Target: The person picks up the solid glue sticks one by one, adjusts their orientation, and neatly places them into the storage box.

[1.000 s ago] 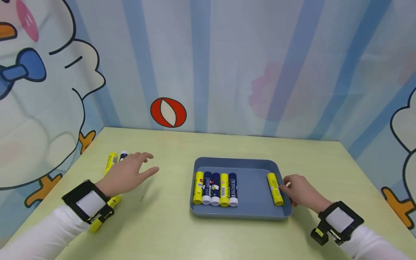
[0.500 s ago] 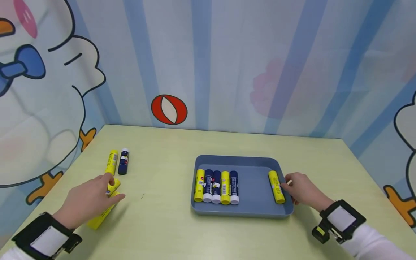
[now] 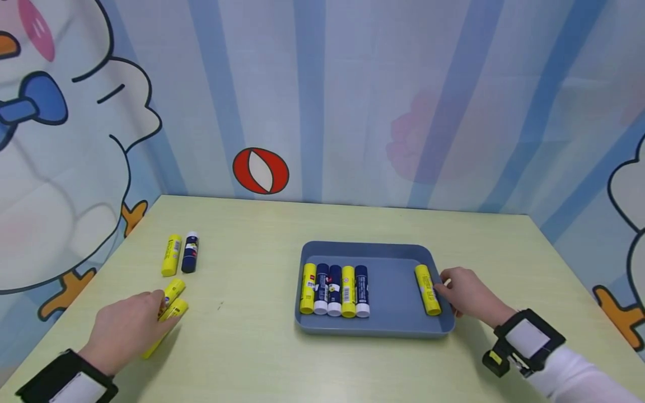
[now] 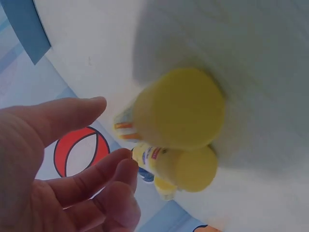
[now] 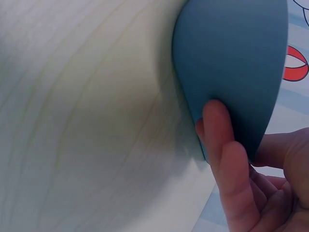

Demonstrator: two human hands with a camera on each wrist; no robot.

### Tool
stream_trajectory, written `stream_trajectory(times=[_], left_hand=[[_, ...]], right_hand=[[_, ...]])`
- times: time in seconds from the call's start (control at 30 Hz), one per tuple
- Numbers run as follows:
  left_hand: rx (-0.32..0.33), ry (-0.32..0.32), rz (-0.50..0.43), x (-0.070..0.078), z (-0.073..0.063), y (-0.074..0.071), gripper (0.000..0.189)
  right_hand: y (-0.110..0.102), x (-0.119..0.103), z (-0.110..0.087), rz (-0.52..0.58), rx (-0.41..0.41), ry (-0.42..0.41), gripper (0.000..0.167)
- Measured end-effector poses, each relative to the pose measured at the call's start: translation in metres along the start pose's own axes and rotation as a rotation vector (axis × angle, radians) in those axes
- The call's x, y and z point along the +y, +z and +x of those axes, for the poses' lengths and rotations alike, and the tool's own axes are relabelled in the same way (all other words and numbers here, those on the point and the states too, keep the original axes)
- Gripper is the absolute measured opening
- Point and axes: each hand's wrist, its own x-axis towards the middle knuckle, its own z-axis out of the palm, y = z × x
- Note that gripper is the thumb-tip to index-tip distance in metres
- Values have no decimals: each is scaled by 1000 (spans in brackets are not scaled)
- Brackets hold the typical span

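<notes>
My left hand [image 3: 128, 330] reaches over two yellow glue sticks lying side by side on the left of the table. Its thumb and fingers are spread around the nearer glue stick [image 3: 177, 309], and the left wrist view shows a gap between them. The farther glue stick [image 3: 173, 289] lies close to the index finger. My right hand [image 3: 471, 296] pinches the right wall of the blue-grey tray [image 3: 393, 327], its thumb at the rim and fingers along the outside [image 5: 224, 145]. Inside, several yellow and navy glue sticks [image 3: 335, 291] form a row at the left; one yellow glue stick [image 3: 427, 290] leans by the right wall.
Another yellow glue stick [image 3: 172, 256] and a navy glue stick with a white cap [image 3: 190, 252] lie farther back on the left. The pale table [image 3: 252, 347] meets a printed cloth backdrop [image 3: 347, 112] behind.
My left hand has moved back and down to the left, from above the table to the two nearer yellow glue sticks. The right hand stays at the tray.
</notes>
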Motion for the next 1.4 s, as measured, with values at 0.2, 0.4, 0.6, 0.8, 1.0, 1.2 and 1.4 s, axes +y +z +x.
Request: stream_trajectory(times=[0.2,0.4,0.6,0.8,1.0,1.2,1.4], left_hand=[[-34,2,-39,-1,2,7,33],[-32,24,-67,3,1,13,32],[-28,32,-54,6,0,16,31],[-27,32,-112,7,1,13,30],[34,38,-259,17,7,5,36],[33,83,-584,38,21,0,39],[-83,168,-837,67,38,0,41]], right_hand=[[-1,0,-1,4,1,-6,20],[-2,0,-2,6,-2,-14,19],[-2,0,-2,6,-4,-9,19],[-1,0,-1,-4,1,-13,19],[-2,0,-1,4,2,-12,19],[-1,2,-2,23,-3,-5,19],[-5,3,-3,46,-25,-11,25]])
